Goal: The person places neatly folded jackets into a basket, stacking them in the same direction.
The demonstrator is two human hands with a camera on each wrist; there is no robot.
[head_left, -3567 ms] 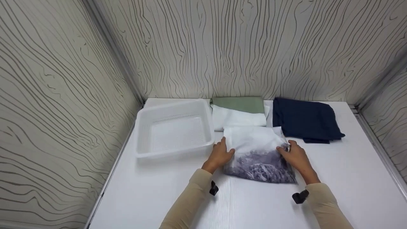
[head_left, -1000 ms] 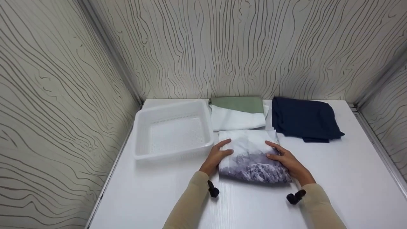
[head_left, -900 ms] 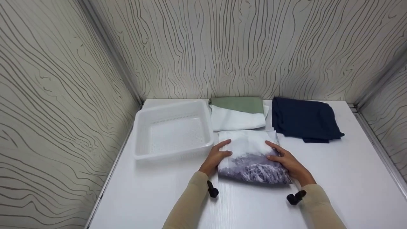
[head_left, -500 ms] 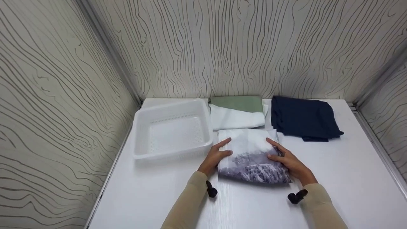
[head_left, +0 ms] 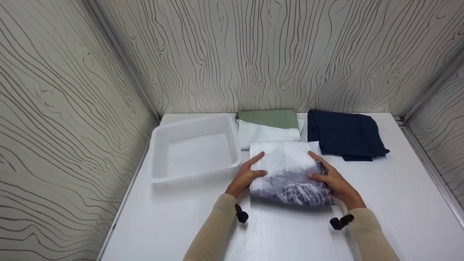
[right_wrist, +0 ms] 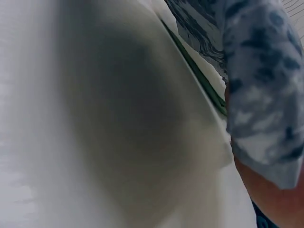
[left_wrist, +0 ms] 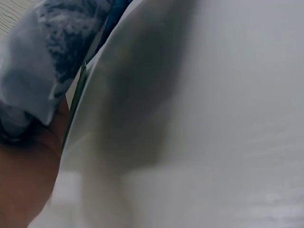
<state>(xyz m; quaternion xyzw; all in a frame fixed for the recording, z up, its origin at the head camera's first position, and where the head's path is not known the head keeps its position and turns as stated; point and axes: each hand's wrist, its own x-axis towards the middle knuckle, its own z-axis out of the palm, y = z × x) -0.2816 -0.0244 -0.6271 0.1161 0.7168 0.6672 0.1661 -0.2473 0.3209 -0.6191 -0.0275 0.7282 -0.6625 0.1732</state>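
A pale wall (head_left: 235,54) with dark wavy wood-grain lines stands behind a white counter (head_left: 156,224). Just above the counter, the grip of the left hand (head_left: 245,177) and right hand (head_left: 334,182) is closed on opposite sides of a folded white cloth with a purple-grey mountain print (head_left: 286,174). Left of it sits a white rectangular plastic basket (head_left: 197,154); beyond lie a folded green-and-white cloth (head_left: 268,132) and a folded navy cloth (head_left: 346,134).

From the head view, I see two plain, close-fitting beige sleeves, the left sleeve (head_left: 213,226) and the right sleeve (head_left: 371,233). At the wrists I make out a small black left gadget (head_left: 242,216) and right gadget (head_left: 337,224), both knobby. The left hand (head_left: 245,177) and right hand (head_left: 336,182) are bare.
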